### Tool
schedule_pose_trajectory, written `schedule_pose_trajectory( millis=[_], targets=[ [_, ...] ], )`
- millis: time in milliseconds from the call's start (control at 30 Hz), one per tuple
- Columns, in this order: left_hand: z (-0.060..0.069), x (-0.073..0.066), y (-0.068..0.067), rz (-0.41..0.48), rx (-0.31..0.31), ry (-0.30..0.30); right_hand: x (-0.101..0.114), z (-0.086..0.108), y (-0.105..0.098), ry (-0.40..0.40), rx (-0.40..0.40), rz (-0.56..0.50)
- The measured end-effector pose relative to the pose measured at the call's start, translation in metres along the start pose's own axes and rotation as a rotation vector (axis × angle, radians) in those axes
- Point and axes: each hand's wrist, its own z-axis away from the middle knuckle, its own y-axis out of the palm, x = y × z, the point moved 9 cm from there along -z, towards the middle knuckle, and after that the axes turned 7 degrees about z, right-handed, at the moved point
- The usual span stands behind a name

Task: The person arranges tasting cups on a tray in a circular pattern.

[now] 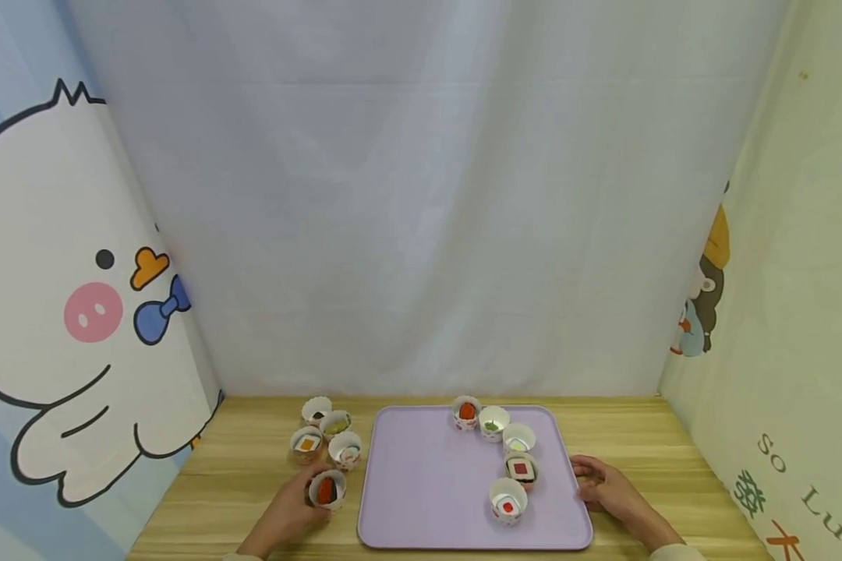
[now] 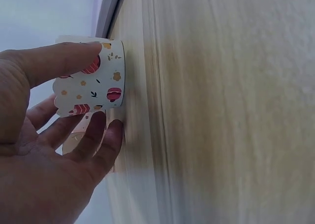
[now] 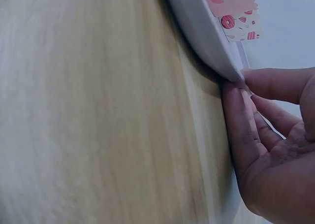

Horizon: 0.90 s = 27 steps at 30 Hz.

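Note:
My left hand holds a patterned paper cup with a red and black piece in it, left of the purple tray. In the left wrist view the thumb of the hand lies on the near side of the cup, with fingers beyond it, low over the table. At the tray's right edge, my right hand pinches the rim; in the right wrist view, thumb and finger of the hand meet at the tray's edge.
Several cups stand on the wooden table behind the left hand, among them one with an orange and white piece. Along the tray's right half stands a curved row of several cups, one with a red-centred square. A pale curtain hangs behind.

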Motion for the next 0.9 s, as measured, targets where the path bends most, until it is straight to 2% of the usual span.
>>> schedule_pose_trajectory(
  millis=[233, 367, 533, 733, 900],
  targets=[
    [-0.001, -0.002, 0.001, -0.019, 0.001, 0.031, 0.000, -0.001, -0.002, 0.006, -0.022, 0.002],
    [0.000, 0.002, 0.002, 0.026, 0.006, 0.000, -0.001, -0.001, -0.001, 0.004, -0.019, 0.006],
    [0.003, 0.006, -0.001, 0.067, 0.002, -0.068, -0.001, -0.001, -0.001, 0.012, -0.010, 0.004],
    [0.007, 0.001, -0.011, 0.099, -0.027, -0.135, -0.001, 0.001, 0.000, 0.022, -0.008, 0.000],
    [0.010, -0.007, -0.020, 0.081, -0.066, -0.179, -0.002, 0.001, 0.000, 0.021, -0.011, -0.008]
  ],
)
